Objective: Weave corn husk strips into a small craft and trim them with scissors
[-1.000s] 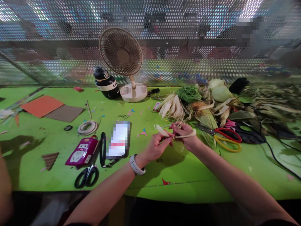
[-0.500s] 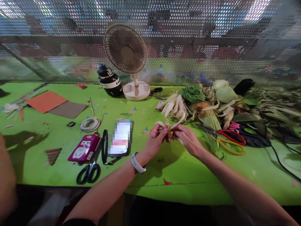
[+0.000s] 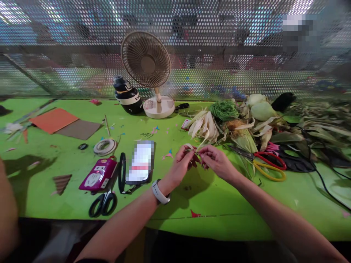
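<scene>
My left hand [image 3: 183, 160], with a pale watch band on the wrist, pinches a pale strip of corn husk [image 3: 189, 146] between thumb and fingers. My right hand [image 3: 216, 160] is beside it, also pinching the strip near its middle; the fingertips almost meet and partly hide the husk. Just beyond the hands lies a fan of dried corn husk [image 3: 204, 128]. Behind that sits a bundle of green string [image 3: 224, 110]. Scissors with red and yellow handles [image 3: 270, 162] lie to the right of my right hand, by a green-husked corn cob [image 3: 245, 140].
A phone [image 3: 141, 160], a purple power strip [image 3: 98, 174], black-handled scissors [image 3: 103, 204] and a tape roll [image 3: 105, 146] lie to the left. A fan [image 3: 159, 107] and black bottle [image 3: 128, 96] stand at the back, before a perforated metal screen [image 3: 192, 69]. A cable [image 3: 323, 182] runs at right.
My right fingers have shifted slightly and curled in closer, and the husk's loose end by the right hand has disappeared from view. Both hands stay in nearly the same place.
</scene>
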### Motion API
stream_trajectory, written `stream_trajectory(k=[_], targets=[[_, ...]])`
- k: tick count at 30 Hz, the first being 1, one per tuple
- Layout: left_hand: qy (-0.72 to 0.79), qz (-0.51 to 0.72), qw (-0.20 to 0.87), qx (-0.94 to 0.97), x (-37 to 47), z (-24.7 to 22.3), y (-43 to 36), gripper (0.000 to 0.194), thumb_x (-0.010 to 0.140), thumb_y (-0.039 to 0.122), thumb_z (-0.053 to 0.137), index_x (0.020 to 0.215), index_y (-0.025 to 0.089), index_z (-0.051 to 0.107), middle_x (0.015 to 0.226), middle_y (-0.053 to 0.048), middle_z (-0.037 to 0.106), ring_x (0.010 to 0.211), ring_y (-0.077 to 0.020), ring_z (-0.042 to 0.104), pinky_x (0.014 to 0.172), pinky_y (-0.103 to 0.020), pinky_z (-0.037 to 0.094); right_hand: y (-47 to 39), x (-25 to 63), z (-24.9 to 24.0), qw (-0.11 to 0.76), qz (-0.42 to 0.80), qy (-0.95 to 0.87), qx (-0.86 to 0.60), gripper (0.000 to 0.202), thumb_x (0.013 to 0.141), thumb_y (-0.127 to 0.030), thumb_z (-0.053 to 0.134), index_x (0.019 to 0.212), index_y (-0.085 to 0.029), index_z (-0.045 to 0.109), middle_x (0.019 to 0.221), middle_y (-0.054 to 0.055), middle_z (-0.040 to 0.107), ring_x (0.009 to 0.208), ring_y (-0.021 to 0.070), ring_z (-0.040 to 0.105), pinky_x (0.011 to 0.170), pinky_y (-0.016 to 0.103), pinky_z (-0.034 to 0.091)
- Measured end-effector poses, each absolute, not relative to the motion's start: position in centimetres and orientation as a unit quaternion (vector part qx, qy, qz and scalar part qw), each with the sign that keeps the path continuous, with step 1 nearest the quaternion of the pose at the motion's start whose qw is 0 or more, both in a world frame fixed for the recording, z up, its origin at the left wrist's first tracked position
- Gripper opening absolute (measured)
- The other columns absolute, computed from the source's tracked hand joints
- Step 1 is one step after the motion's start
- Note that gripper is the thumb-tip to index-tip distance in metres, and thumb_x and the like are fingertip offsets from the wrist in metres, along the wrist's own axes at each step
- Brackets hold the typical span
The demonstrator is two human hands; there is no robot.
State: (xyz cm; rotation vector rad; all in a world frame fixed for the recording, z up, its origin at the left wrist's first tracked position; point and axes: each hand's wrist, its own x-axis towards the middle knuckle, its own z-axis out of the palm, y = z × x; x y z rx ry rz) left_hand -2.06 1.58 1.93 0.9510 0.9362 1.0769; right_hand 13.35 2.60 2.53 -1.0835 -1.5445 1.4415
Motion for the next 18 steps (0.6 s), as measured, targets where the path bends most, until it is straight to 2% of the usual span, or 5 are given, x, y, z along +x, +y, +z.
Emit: stream_trajectory(k=[4, 9, 13, 18], targets=[[0.417, 0.48, 0.608, 0.476, -2.2, 2.3, 1.5, 0.012, 0.083, 0.027, 0.052, 0.091, 0.018, 0.053, 0.067, 0.004, 0.053, 0.057, -0.0075, 0.045, 0.054, -0.019, 0.034, 2.7, 13.5, 2.4, 0.373, 0.564, -0.599, -0.428, 0.015, 0.081, -0.032, 0.056, 0.087, -0.018, 0.052, 0.065, -0.003, 0.055, 0.057, 0.0103, 0.052, 0.052, 0.024, 0.044], [0.399, 0.471, 0.569, 0.543, -2.2, 2.4, 1.3, 0.016, 0.086, 0.023, 0.048, 0.101, 0.019, 0.045, 0.066, 0.004, 0.048, 0.058, -0.0095, 0.042, 0.055, -0.021, 0.034, 2.7, 13.9, 2.9, 0.439, 0.524, -0.561, -0.467, 0.024, 0.082, -0.04, 0.059, 0.087, -0.02, 0.046, 0.064, -0.005, 0.053, 0.05, 0.0083, 0.048, 0.045, 0.021, 0.039], [0.373, 0.446, 0.56, 0.59, -2.3, 2.2, 0.9, 0.018, 0.088, 0.021, 0.043, 0.105, 0.02, 0.042, 0.067, 0.005, 0.043, 0.058, -0.01, 0.037, 0.054, -0.022, 0.031, 2.7, 13.7, 3.3, 0.395, 0.605, -0.539, -0.433, 0.034, 0.078, -0.048, 0.062, 0.089, -0.019, 0.047, 0.061, -0.007, 0.051, 0.04, 0.0047, 0.04, 0.037, 0.018, 0.031], [0.364, 0.415, 0.556, 0.621, -2.4, 2.0, 0.6, 0.019, 0.087, 0.017, 0.04, 0.106, 0.02, 0.039, 0.067, 0.005, 0.042, 0.058, -0.0102, 0.035, 0.054, -0.023, 0.029, 2.5, 13.3, 3.1, 0.393, 0.622, -0.549, -0.396, 0.033, 0.077, -0.045, 0.066, 0.087, -0.019, 0.05, 0.06, -0.008, 0.05, 0.039, 0.0028, 0.033, 0.034, 0.018, 0.023]])
